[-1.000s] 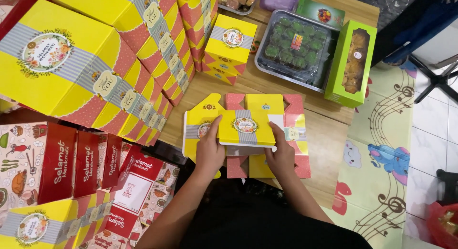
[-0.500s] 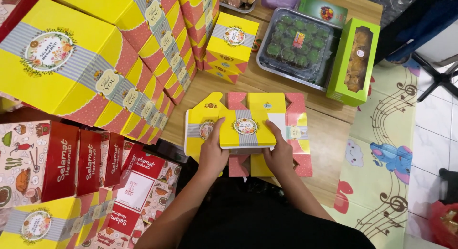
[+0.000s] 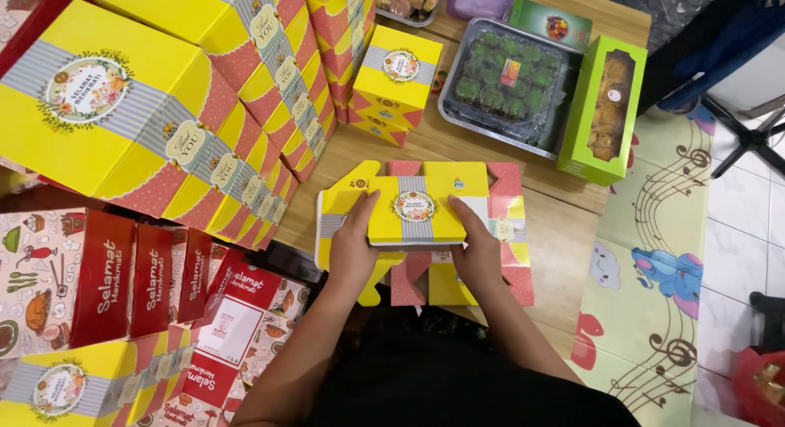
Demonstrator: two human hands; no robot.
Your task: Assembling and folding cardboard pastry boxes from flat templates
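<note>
Little has shifted since the earlier frames: both hands stay on the yellow box blank (image 3: 425, 222), lying flat on the wooden table (image 3: 564, 231). Left hand (image 3: 353, 247) and right hand (image 3: 474, 245) pinch the folded centre panel's sides; thumbs apparently underneath. Press the creases evenly, keeping the edges square.

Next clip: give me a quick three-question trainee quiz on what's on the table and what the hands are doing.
1. True or false: both hands grip the yellow box blank.
2. What lies in the clear lidded tray? A) green cakes B) red apples C) white eggs
3. Which side of that tray does the green window box stand on?

Key:
1. True: left hand and right hand hold its two edges.
2. A
3. Its right side, as the camera sees it.
</note>
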